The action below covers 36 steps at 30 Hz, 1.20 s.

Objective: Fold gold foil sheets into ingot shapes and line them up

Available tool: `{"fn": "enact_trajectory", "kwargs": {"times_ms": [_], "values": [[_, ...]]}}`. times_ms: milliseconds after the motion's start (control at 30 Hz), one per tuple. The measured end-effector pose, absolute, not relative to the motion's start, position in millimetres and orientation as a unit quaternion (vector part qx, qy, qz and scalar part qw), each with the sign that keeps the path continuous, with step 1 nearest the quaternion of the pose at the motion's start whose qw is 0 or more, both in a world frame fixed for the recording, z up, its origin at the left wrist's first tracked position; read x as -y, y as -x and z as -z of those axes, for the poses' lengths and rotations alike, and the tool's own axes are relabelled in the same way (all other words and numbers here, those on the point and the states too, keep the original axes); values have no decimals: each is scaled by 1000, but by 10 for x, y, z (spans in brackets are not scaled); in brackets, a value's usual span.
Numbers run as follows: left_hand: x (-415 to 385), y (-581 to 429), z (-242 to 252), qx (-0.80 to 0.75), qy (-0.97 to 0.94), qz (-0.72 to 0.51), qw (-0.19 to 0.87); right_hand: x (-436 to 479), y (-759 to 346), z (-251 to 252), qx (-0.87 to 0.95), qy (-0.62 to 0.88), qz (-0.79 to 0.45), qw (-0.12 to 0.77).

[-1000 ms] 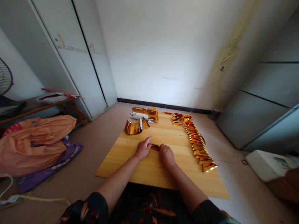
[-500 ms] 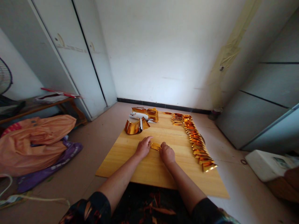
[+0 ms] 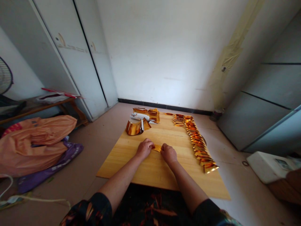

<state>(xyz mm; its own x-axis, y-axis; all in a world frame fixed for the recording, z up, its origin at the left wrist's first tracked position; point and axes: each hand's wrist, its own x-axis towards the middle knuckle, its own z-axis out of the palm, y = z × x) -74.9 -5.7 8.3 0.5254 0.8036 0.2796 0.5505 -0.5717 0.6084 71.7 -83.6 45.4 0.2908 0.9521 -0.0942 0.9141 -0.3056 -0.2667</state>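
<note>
Your left hand (image 3: 144,149): pinched one end of a small, shiny gold foil strip (image 3: 157,148).
Your right hand (image 3: 168,153): held its other end.
Pale yellow wooden board (image 3: 150,174): lay beneath your hands.
Row of shiny orange-gold foil pieces (image 3: 197,144): ran along your right.
Curled gold foil sheet (image 3: 134,128): sat beyond your left hand.

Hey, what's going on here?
A person is handling a small piece of gold foil at a wooden board, with the left hand at one end and the right hand at the other. Along the board's right side lies a long row of folded gold pieces. At the far left are larger gold sheets, one of them curled, beside something white that I can't make out.
</note>
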Motion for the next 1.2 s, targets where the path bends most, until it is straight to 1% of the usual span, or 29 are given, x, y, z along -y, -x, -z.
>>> {"fn": "enact_trajectory", "kwargs": {"times_ms": [167, 467, 600, 733, 1000, 1200], "values": [[82, 772, -134, -396, -856, -262, 204, 859, -710, -401, 584, 800, -99, 97], [142, 804, -115, -412, -835, -289, 223, 934, -737, -348, 594, 787, -105, 134], [178, 853, -136, -421, -839, -281, 199, 1002, -727, -372, 615, 770, -91, 145], [242, 931, -136, -397, -864, -260, 168, 1044, -755, -327, 656, 735, -74, 157], [348, 993, -126, -358, -892, -238, 141, 1079, -822, -118, 707, 697, 14, 119], [349, 976, -136, -330, -908, -227, 121, 1112, -812, -105, 702, 704, 25, 107]]}}
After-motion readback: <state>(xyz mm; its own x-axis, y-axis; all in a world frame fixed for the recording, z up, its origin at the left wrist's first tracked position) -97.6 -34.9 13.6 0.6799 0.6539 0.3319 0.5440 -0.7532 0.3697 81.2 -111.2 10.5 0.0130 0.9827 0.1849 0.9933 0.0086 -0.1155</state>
